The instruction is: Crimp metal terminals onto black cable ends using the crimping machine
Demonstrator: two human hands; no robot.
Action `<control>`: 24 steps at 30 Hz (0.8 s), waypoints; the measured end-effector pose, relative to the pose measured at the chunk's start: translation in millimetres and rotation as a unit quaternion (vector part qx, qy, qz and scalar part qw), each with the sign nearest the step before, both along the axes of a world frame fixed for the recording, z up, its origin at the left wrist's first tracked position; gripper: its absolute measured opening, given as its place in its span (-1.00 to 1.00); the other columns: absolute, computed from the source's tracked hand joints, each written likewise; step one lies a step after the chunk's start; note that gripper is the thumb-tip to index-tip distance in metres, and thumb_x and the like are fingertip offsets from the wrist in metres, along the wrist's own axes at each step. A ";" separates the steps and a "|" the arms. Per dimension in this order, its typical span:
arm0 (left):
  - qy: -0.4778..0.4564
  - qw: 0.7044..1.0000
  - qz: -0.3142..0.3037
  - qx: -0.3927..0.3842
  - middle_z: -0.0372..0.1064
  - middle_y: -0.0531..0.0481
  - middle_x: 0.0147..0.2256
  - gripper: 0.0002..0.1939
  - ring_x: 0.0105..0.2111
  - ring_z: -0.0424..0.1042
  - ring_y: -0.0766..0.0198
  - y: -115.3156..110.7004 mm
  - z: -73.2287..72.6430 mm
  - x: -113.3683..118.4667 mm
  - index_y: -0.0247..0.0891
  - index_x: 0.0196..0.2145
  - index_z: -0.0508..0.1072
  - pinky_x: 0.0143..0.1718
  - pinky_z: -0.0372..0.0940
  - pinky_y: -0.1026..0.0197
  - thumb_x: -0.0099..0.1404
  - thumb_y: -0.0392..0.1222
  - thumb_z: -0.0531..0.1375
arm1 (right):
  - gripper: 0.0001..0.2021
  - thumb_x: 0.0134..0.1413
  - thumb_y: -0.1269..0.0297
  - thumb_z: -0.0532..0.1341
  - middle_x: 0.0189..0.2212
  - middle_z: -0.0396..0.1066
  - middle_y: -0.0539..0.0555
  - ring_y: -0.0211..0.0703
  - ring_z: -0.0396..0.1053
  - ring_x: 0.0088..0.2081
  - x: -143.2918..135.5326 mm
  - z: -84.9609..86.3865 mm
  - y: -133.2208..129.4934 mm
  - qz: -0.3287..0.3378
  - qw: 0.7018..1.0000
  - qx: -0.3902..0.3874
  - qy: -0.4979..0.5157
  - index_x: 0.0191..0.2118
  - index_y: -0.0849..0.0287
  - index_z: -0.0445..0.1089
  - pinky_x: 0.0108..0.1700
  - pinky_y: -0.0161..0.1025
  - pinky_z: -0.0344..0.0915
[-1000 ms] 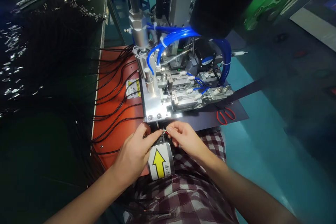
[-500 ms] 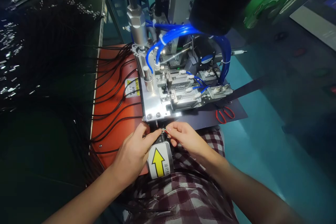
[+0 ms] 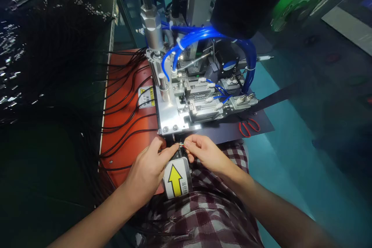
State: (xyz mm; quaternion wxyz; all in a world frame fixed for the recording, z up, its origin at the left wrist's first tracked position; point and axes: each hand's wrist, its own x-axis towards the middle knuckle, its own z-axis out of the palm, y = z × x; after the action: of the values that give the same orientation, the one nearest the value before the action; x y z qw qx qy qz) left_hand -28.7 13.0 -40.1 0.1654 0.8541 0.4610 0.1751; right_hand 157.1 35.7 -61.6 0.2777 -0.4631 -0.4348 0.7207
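My right hand (image 3: 205, 154) pinches thin coloured wires (image 3: 183, 145), red and lighter ones, between thumb and fingertips. From the left, my left hand (image 3: 148, 168) lies over the front of the machine, its fingers bent and one fingertip pressing at the same wires. A black cable (image 3: 119, 169) runs under that hand, which seems to hold its end; the hand hides most of the grip. Both hands meet just in front of the machine's metal plate (image 3: 171, 118). Below them is a white label with a yellow arrow (image 3: 175, 180).
The machine carries blue air hoses (image 3: 203, 33) and metal cylinders (image 3: 203, 110). Several black cables lie across the orange plate (image 3: 124, 124) at left. Red-handled scissors (image 3: 249, 127) rest on the dark plate at right. A large cable bundle (image 3: 58, 46) lies on the left table.
Both hands stay almost in place at the wires. The right fingers have shifted very slightly; the machine and cables look the same.
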 end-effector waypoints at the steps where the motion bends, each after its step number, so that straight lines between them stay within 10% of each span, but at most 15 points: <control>1: -0.001 1.000 0.001 -0.001 0.17 -0.14 -0.32 -0.63 -0.40 0.32 0.20 -0.1 -0.1 -0.1 -0.36 -0.03 0.42 -0.46 0.32 0.20 0.29 -0.39 -0.06 | -0.73 0.11 0.13 0.13 -0.69 0.22 -0.10 -0.34 0.12 -0.60 0.2 -0.7 -0.2 0.001 1.000 0.003 0.001 -0.49 0.20 0.21 -0.48 -0.34 0.04; 24: 0.012 0.999 -0.010 0.030 0.18 -0.10 -0.34 -0.64 -0.45 0.28 0.25 0.8 2.7 -0.7 -0.34 -0.04 0.42 -0.50 0.26 0.27 0.29 -0.40 -0.05 | -0.69 0.03 0.06 0.17 -0.71 0.21 -0.11 -0.34 0.07 -0.62 -2.1 -0.5 1.5 -0.010 0.999 -0.042 0.028 -0.52 0.19 0.21 -0.47 -0.32 -0.01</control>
State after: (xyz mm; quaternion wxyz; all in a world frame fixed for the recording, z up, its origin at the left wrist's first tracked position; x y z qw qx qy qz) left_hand -29.3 13.7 -37.4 0.1356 0.8651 0.4491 0.1774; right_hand 155.0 37.2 -62.1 0.2768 -0.4582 -0.3915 0.7484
